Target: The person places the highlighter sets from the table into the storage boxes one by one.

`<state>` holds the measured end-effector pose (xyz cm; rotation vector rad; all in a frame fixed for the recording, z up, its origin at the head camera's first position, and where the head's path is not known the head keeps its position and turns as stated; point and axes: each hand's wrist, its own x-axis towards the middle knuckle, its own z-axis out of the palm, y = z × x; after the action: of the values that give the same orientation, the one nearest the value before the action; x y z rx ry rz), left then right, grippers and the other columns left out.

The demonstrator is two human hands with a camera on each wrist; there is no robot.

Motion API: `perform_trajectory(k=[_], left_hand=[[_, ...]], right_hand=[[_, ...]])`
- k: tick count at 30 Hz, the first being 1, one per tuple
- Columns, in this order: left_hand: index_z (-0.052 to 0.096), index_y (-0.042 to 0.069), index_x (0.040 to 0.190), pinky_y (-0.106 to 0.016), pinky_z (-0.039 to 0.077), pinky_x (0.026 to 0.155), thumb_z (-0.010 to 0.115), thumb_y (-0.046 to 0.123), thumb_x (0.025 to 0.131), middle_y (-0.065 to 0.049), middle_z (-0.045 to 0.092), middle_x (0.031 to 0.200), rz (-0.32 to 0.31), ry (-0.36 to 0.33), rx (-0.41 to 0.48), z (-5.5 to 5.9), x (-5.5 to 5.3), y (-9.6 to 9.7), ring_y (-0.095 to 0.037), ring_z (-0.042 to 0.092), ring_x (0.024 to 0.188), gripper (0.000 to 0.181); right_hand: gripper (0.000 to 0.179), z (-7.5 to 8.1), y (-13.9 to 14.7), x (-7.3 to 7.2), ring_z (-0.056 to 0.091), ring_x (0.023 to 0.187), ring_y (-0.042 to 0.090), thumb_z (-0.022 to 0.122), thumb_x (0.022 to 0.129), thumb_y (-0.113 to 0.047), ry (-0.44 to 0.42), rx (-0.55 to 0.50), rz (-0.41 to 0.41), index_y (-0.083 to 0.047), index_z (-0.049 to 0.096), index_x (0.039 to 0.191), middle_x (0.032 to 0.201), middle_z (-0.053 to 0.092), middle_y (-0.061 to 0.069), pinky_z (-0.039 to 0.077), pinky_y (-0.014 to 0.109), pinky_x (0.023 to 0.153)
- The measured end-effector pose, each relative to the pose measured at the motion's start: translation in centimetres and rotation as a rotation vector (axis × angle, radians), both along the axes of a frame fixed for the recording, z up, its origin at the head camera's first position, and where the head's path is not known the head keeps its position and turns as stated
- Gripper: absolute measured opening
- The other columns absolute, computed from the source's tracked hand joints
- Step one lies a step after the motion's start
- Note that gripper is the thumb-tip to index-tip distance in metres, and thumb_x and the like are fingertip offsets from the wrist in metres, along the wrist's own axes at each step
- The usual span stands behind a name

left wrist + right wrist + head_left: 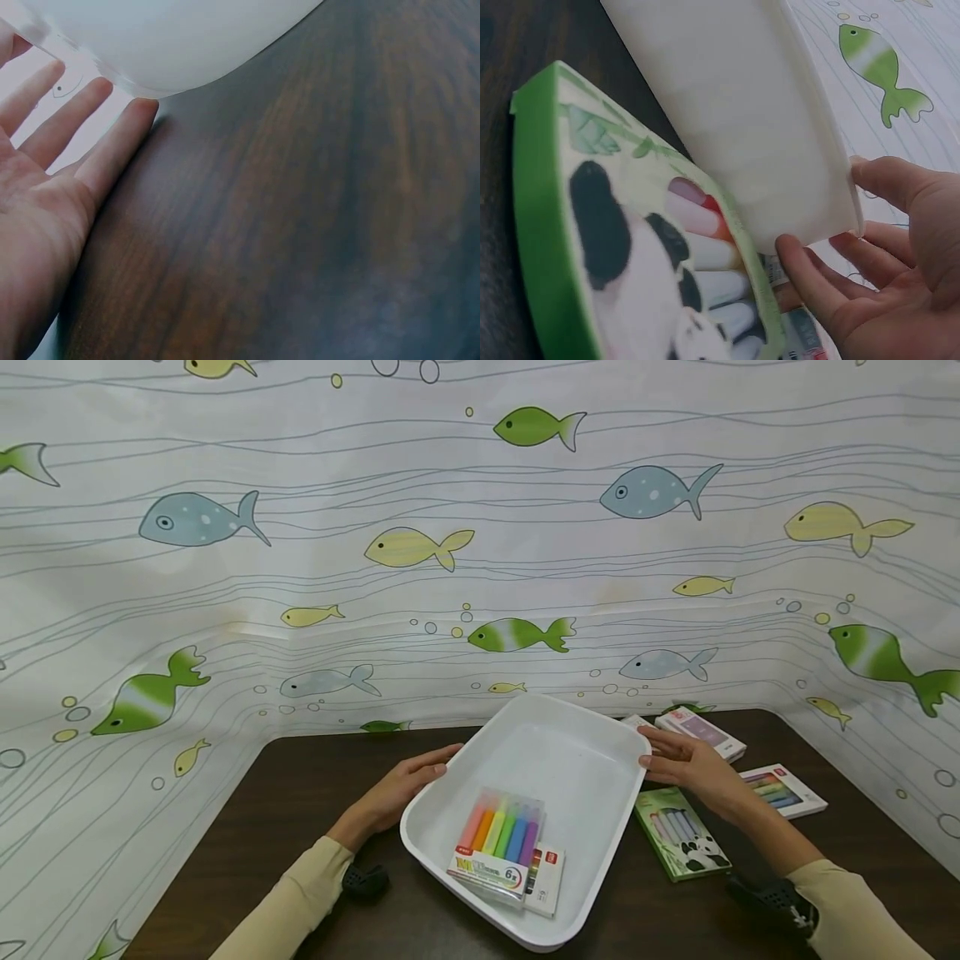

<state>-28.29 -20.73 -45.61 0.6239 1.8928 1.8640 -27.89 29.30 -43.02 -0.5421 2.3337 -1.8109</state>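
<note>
A white plastic tray (577, 768) sits at an angle between my two hands in the head view. My left hand (397, 789) touches its left side; in the left wrist view the fingers (67, 124) are spread and fairly straight against the outer wall. At the far right corner, my right hand (693, 768) grips the tray, one digit at the rim and other fingers by the bottom edge in the right wrist view. Inside the tray lies a clear pack of colourful highlighters (498, 843), partly over a small white box (547, 885).
Right of the tray lies a green panda box of pens (682, 835), very close to it in the right wrist view. Further right are a white box with coloured stripes (783, 791) and a white and purple box (705, 732). Fish-patterned sheeting (420, 652) borders the dark wooden table (247, 843).
</note>
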Motion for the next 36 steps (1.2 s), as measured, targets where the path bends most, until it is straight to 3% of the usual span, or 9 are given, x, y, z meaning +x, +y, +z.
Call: perform_trajectory(k=[9,15,20,27,36], left_hand=[[0.038,0.019,0.159,-0.048,0.052,0.096,0.049,0.026,0.11,-0.012,0.04,0.157,-0.001,0.01,-0.006,-0.1,-0.1,0.0,-0.034,0.053,0.13,0.052],[0.039,0.02,0.159,-0.048,0.052,0.096,0.05,0.026,0.109,-0.011,0.04,0.158,0.008,0.019,-0.01,-0.2,-0.2,0.0,-0.034,0.053,0.13,0.051],[0.039,0.02,0.159,-0.048,0.052,0.096,0.049,0.025,0.109,-0.011,0.039,0.158,0.012,0.021,-0.015,-0.2,-0.2,0.0,-0.034,0.053,0.13,0.051],[0.039,0.021,0.159,-0.048,0.052,0.097,0.049,0.025,0.11,-0.011,0.039,0.158,0.012,0.029,-0.012,-0.4,-0.1,-0.1,-0.035,0.053,0.13,0.05],[0.039,0.022,0.159,-0.048,0.052,0.096,0.049,0.026,0.109,-0.01,0.04,0.158,0.014,0.044,-0.03,-0.2,-0.1,-0.1,-0.034,0.053,0.13,0.05]], right_hand=[[0.058,1.0,1.1,0.3,0.066,0.113,0.031,0.065,0.103,-0.025,0.123,0.145,-0.064,-0.004,0.044,0.153,0.149,0.048,0.021,0.056,0.052,0.088],[0.063,2.6,2.9,0.6,0.057,0.122,0.044,0.063,0.103,-0.037,0.198,0.317,-0.202,-0.004,0.044,0.153,0.151,0.045,0.024,0.053,0.06,0.088],[0.068,3.5,4.5,0.6,0.051,0.124,0.054,0.061,0.103,-0.04,0.248,0.467,-0.244,0.0,0.041,0.154,0.146,0.045,0.033,0.052,0.066,0.082],[0.067,3.1,5.5,0.3,0.05,0.12,0.059,0.061,0.103,-0.037,0.266,0.586,-0.257,0.006,0.041,0.151,0.139,0.048,0.039,0.053,0.064,0.077],[0.07,1.8,6.0,-0.5,0.053,0.118,0.057,0.062,0.103,-0.039,0.241,0.609,-0.262,0.009,0.041,0.15,0.139,0.047,0.04,0.053,0.062,0.077]])
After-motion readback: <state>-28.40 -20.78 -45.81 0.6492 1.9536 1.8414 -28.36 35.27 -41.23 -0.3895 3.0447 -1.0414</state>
